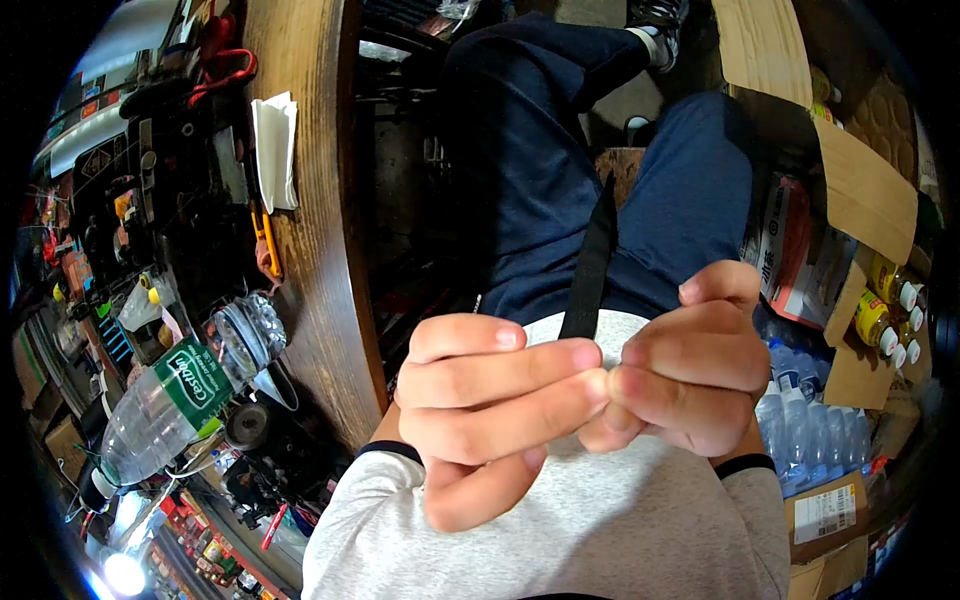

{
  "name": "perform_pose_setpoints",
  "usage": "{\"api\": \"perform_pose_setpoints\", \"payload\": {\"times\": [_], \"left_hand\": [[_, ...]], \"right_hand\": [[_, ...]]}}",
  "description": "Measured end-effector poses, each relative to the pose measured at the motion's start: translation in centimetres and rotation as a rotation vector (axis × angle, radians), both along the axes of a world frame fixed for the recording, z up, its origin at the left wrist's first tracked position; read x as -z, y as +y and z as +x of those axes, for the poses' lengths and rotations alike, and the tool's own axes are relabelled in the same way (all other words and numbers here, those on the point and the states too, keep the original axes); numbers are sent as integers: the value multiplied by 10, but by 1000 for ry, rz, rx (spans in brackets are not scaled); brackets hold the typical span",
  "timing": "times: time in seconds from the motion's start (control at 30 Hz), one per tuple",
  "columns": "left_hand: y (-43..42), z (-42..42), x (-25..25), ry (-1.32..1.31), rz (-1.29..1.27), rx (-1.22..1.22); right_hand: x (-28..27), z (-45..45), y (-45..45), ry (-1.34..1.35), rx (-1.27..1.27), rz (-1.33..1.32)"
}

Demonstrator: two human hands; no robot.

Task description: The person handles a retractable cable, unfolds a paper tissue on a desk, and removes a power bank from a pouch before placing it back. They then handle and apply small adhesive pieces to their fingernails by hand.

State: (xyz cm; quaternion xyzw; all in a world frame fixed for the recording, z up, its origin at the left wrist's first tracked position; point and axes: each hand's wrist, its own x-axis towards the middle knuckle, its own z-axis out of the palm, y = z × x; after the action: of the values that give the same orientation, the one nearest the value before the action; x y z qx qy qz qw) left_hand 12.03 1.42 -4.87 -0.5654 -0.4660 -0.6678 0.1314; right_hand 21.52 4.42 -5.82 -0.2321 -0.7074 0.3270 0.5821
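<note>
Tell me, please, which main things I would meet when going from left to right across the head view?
Green-labelled plastic bottle → left hand → right hand → cluster of yellow bottles with white caps.

Narrow black strap [592, 265], seemingly slack, over blue trousers [520, 190].

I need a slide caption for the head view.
Left hand and right hand meet before a grey shirt, Cestbon bottle at left.
</note>
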Motion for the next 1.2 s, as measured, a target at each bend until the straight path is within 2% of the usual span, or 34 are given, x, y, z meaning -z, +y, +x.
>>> {"api": "perform_pose_setpoints", "payload": {"times": [0.67, 0.83, 1.2], "left_hand": [[0, -8, 1, 74, 1, 46], [0, -12, 1, 67, 2, 80], [4, -4, 2, 15, 37, 13]], "right_hand": [[-4, 1, 6, -45, -87, 0], [5, 2, 8, 102, -153, -40], [5, -5, 2, 78, -52, -17]]}}
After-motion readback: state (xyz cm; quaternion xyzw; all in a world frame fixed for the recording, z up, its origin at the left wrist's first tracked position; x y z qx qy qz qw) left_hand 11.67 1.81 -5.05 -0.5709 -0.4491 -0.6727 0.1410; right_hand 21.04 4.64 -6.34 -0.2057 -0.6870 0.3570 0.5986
